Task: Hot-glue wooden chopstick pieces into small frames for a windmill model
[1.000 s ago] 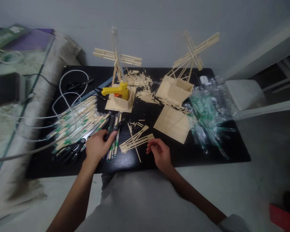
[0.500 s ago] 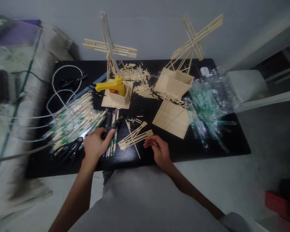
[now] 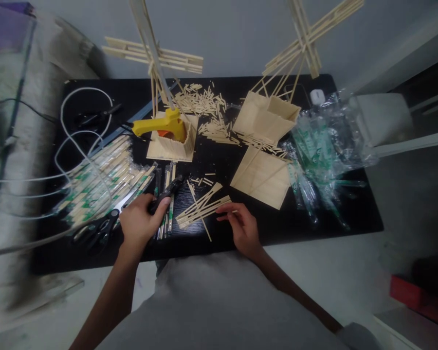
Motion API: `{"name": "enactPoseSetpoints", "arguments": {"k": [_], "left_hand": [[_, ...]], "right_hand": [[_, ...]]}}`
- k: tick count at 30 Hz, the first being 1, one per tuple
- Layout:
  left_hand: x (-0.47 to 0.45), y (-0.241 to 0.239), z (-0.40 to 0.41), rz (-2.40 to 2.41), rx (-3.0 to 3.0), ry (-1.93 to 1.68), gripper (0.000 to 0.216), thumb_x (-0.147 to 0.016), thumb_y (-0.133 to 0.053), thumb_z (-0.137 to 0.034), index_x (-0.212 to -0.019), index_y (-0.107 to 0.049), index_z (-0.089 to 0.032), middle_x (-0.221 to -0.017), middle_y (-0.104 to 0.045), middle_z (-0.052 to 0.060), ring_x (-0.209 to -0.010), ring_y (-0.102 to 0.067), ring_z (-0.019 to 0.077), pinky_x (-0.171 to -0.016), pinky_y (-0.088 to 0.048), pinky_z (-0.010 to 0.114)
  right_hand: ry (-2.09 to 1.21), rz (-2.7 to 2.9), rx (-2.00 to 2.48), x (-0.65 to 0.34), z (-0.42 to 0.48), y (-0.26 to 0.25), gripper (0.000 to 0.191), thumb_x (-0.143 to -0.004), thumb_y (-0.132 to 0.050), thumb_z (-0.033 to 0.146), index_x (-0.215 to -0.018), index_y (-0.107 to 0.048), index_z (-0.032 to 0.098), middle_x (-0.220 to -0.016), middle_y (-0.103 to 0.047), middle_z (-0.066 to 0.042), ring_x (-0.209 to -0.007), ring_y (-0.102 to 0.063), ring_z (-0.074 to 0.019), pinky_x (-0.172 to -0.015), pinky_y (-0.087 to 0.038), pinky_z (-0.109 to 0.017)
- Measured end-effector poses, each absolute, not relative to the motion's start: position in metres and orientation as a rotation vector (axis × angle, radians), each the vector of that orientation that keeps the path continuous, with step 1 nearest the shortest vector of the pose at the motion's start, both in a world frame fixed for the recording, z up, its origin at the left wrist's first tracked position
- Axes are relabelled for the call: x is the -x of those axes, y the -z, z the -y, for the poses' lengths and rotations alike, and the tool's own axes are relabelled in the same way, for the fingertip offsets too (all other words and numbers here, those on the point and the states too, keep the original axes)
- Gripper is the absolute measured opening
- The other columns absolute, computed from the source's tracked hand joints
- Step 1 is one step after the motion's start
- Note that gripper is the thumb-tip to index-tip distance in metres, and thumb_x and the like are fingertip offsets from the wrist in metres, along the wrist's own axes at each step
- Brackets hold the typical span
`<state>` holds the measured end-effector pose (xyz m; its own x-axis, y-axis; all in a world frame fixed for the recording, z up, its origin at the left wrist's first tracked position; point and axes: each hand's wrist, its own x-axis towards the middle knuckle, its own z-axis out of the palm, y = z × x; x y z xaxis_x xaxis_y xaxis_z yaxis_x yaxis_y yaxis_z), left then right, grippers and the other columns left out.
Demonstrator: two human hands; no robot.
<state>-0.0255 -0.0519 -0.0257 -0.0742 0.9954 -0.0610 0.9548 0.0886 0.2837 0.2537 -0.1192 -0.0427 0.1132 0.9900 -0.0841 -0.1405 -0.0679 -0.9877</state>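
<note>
My left hand (image 3: 140, 218) is wrapped round a dark hand tool (image 3: 175, 185), which looks like pliers; its far end points up and right. Beneath and beside it lie wrapped chopsticks (image 3: 167, 221). My right hand (image 3: 243, 228) is held with fingers bent in a pinch, and a thin pale wooden stick (image 3: 235, 211) shows at the fingertips, partly hidden by them. Just left of those fingertips, a crossed frame of glued wooden sticks (image 3: 200, 209) lies flat on the black table (image 3: 211, 248). Small cut stick pieces (image 3: 204, 181) lie behind the frame.
A yellow glue gun (image 3: 160, 126) rests in a stick-built windmill base (image 3: 168, 153). Another windmill model (image 3: 270, 121) stands right, behind a square wooden panel (image 3: 263, 180). Scissors (image 3: 102, 228), white cable (image 3: 62, 121), stick offcuts (image 3: 200, 102) and plastic wrappers (image 3: 314, 146) lie around.
The camera view has shifted slightly, bringing the table closer. Both hands stay in nearly the same places, the left still on the dark tool.
</note>
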Motion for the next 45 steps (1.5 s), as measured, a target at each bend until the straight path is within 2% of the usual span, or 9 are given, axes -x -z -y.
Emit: {"name": "enactPoseSetpoints", "arguments": {"k": [4, 7, 14, 21, 27, 30, 36, 40, 45], "left_hand": [[0.025, 0.025, 0.049, -2.112, -1.972, -0.245, 0.045, -0.097, -0.051, -0.061, -0.079, -0.064, -0.023, -0.081, -0.075, 0.011, -0.08, -0.071, 0.0302, -0.067, -0.035, 0.035], [0.025, 0.024, 0.046, -2.108, -1.968, -0.245, 0.044, -0.097, -0.051, -0.061, -0.08, -0.066, -0.023, -0.081, -0.075, 0.011, -0.081, -0.07, 0.0299, -0.066, -0.035, 0.035], [0.022, 0.024, 0.039, -2.085, -1.989, -0.275, 0.044, -0.096, -0.049, -0.062, -0.078, -0.062, -0.024, -0.08, -0.073, 0.011, -0.081, -0.069, 0.0309, -0.068, -0.035, 0.036], [0.02, 0.025, 0.039, -2.094, -1.984, -0.297, 0.043, -0.095, -0.05, -0.063, -0.078, -0.06, -0.024, -0.079, -0.072, 0.01, -0.08, -0.069, 0.0304, -0.068, -0.035, 0.036], [0.019, 0.023, 0.038, -2.089, -1.993, -0.278, 0.044, -0.095, -0.048, -0.063, -0.078, -0.06, -0.025, -0.08, -0.074, 0.011, -0.08, -0.07, 0.0312, -0.068, -0.036, 0.036], [0.019, 0.023, 0.037, -2.093, -1.996, -0.269, 0.045, -0.095, -0.048, -0.064, -0.078, -0.061, -0.025, -0.081, -0.075, 0.012, -0.081, -0.071, 0.0316, -0.067, -0.036, 0.037], [0.019, 0.026, 0.035, -2.11, -1.997, -0.265, 0.047, -0.096, -0.049, -0.066, -0.079, -0.063, -0.024, -0.081, -0.076, 0.012, -0.083, -0.071, 0.0315, -0.067, -0.035, 0.036], [0.018, 0.026, 0.035, -2.122, -1.986, -0.274, 0.047, -0.096, -0.05, -0.065, -0.08, -0.065, -0.024, -0.083, -0.078, 0.012, -0.084, -0.072, 0.0328, -0.067, -0.035, 0.036], [0.016, 0.023, 0.033, -2.148, -1.872, -0.29, 0.045, -0.094, -0.052, -0.065, -0.085, -0.068, -0.023, -0.082, -0.077, 0.011, -0.083, -0.073, 0.0333, -0.067, -0.036, 0.036]], "right_hand": [[-1.259, 0.922, 1.249, -0.251, 0.117, 0.04, 0.016, -0.109, -0.071, 0.041, -0.113, -0.072, 0.025, -0.108, -0.084, -0.008, -0.101, -0.084, -0.0244, -0.082, -0.075, -0.041], [-1.316, 0.822, 1.265, -0.25, 0.116, 0.041, 0.026, -0.103, -0.078, 0.044, -0.115, -0.065, 0.025, -0.107, -0.086, -0.008, -0.102, -0.086, -0.0267, -0.078, -0.076, -0.041], [-1.356, 0.696, 1.279, -0.248, 0.115, 0.048, 0.043, -0.092, -0.089, 0.046, -0.095, -0.051, 0.027, -0.099, -0.088, -0.007, -0.089, -0.088, -0.0259, -0.065, -0.074, -0.034], [-1.317, 0.75, 1.289, -0.249, 0.115, 0.049, 0.044, -0.081, -0.098, 0.04, -0.078, -0.058, 0.023, -0.094, -0.084, -0.006, -0.079, -0.081, -0.021, -0.064, -0.072, -0.033], [-1.238, 0.8, 1.283, -0.25, 0.111, 0.049, 0.039, -0.073, -0.104, 0.035, -0.071, -0.067, 0.021, -0.094, -0.074, -0.002, -0.066, -0.069, -0.0133, -0.058, -0.066, -0.029], [-1.22, 0.817, 1.285, -0.25, 0.109, 0.048, 0.037, -0.072, -0.104, 0.034, -0.071, -0.069, 0.022, -0.091, -0.071, -0.001, -0.063, -0.066, -0.013, -0.055, -0.064, -0.028], [-1.286, 0.836, 1.304, -0.251, 0.108, 0.043, 0.025, -0.082, -0.097, 0.037, -0.078, -0.077, 0.023, -0.078, -0.072, 0.0, -0.058, -0.068, -0.0141, -0.054, -0.063, -0.028], [-1.32, 0.832, 1.311, -0.251, 0.107, 0.042, 0.02, -0.084, -0.095, 0.037, -0.084, -0.081, 0.023, -0.078, -0.075, -0.001, -0.057, -0.069, -0.0145, -0.055, -0.064, -0.029], [-1.331, 0.78, 1.308, -0.25, 0.108, 0.046, 0.034, -0.081, -0.096, 0.042, -0.102, -0.077, 0.024, -0.077, -0.078, 0.0, -0.058, -0.073, -0.0172, -0.052, -0.064, -0.029]]}}
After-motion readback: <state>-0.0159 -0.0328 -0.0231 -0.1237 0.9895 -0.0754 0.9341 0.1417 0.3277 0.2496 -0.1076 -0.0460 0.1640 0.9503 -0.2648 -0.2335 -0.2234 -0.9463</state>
